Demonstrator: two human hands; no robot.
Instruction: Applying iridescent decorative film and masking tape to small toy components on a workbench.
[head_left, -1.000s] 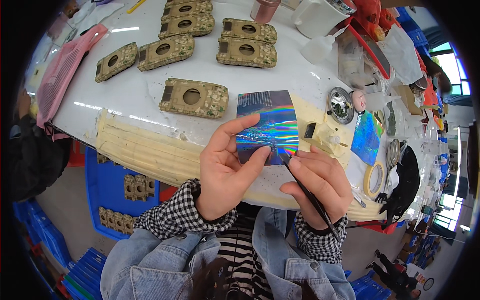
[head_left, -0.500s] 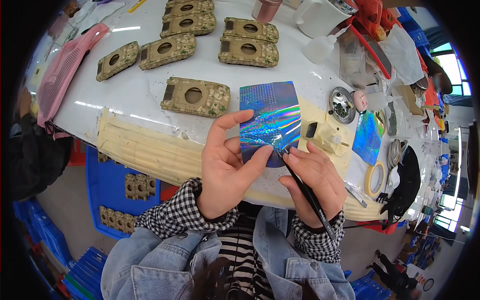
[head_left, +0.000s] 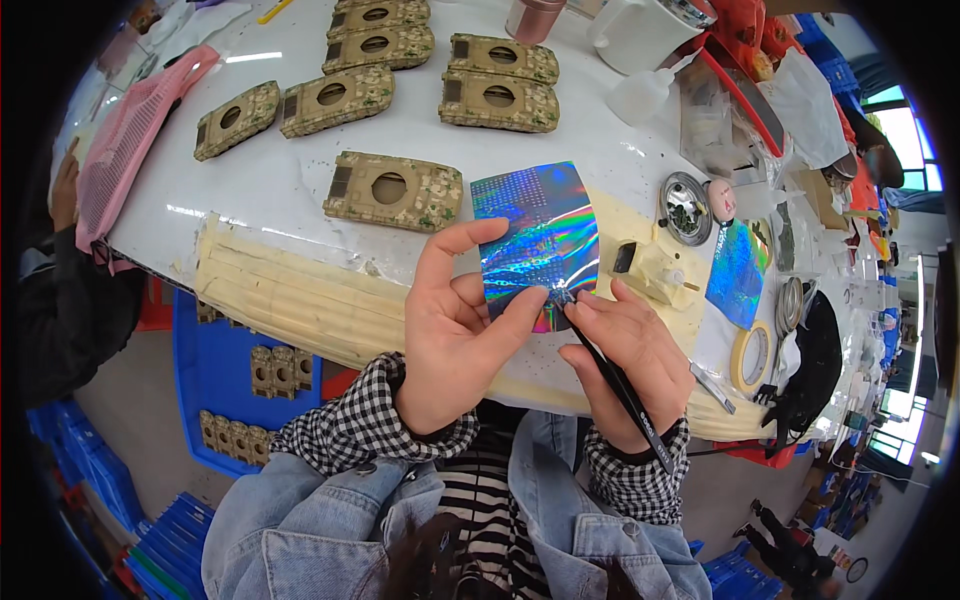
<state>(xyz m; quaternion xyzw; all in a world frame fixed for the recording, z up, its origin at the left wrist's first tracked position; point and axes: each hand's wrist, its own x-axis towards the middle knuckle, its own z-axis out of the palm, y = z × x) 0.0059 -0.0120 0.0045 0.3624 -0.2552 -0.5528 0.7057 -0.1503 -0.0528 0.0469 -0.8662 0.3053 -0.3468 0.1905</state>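
My left hand (head_left: 448, 335) pinches a shiny blue holographic sheet (head_left: 537, 240) at its left edge, thumb in front. Rows of tiny marks cover the sheet. In my right hand (head_left: 640, 365) is a pair of black tweezers (head_left: 622, 392), its tips against the sheet's lower edge by my left thumb. Whether the tips grip anything is too small to tell. Beyond the sheet to the left lies a camouflage model tank hull (head_left: 425, 185) with a round hole in its top. Right of the sheet sits a beige model part (head_left: 655, 272) with a short barrel.
Several more tank hulls (head_left: 500, 110) lie farther back. On the right are another holographic sheet (head_left: 736, 275), a round metal tin (head_left: 685, 212), a tape roll (head_left: 750, 357) and a knife blade (head_left: 712, 389). A blue tray (head_left: 215, 360) holds hulls below the left table edge; a pink basket (head_left: 140, 140) stands left.
The sheet has tilted a little, its top edge shifting left, and its reflections have changed. Both my hands keep nearly the same place. At the far left, another person's hand has risen.
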